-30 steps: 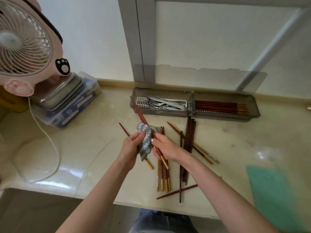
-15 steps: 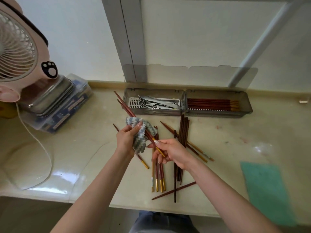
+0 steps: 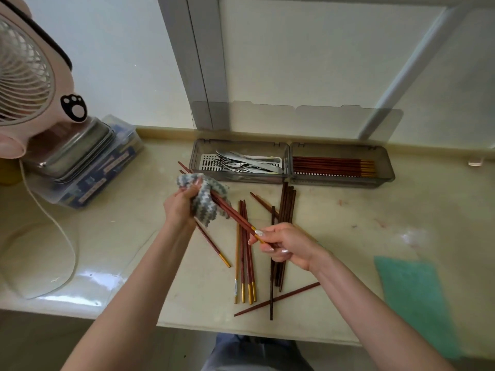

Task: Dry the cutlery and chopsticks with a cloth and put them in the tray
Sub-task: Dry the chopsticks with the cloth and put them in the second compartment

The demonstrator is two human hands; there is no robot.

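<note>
My left hand (image 3: 180,207) grips a grey and white knitted cloth (image 3: 203,199) wrapped around a pair of red-brown chopsticks (image 3: 235,216). My right hand (image 3: 288,246) pinches the gold-tipped ends of that pair. Their thin tips poke out past the cloth toward the tray. Several more chopsticks (image 3: 245,250) lie loose on the counter below and to the right of the hands. The grey two-part tray (image 3: 289,180) stands at the back: forks and spoons (image 3: 246,164) in its left half, dried chopsticks (image 3: 332,166) in its right half.
A pink fan (image 3: 29,81) stands at the far left, its white cord (image 3: 64,236) looping over the counter. Beside it sits a metal box on a clear plastic container (image 3: 88,167). A green cloth (image 3: 412,298) lies at the right front. The counter edge runs along the bottom.
My right hand has drawn the pair of chopsticks back toward me, so more shaft shows between cloth and fingers. The left hand keeps the cloth wrapped around them.
</note>
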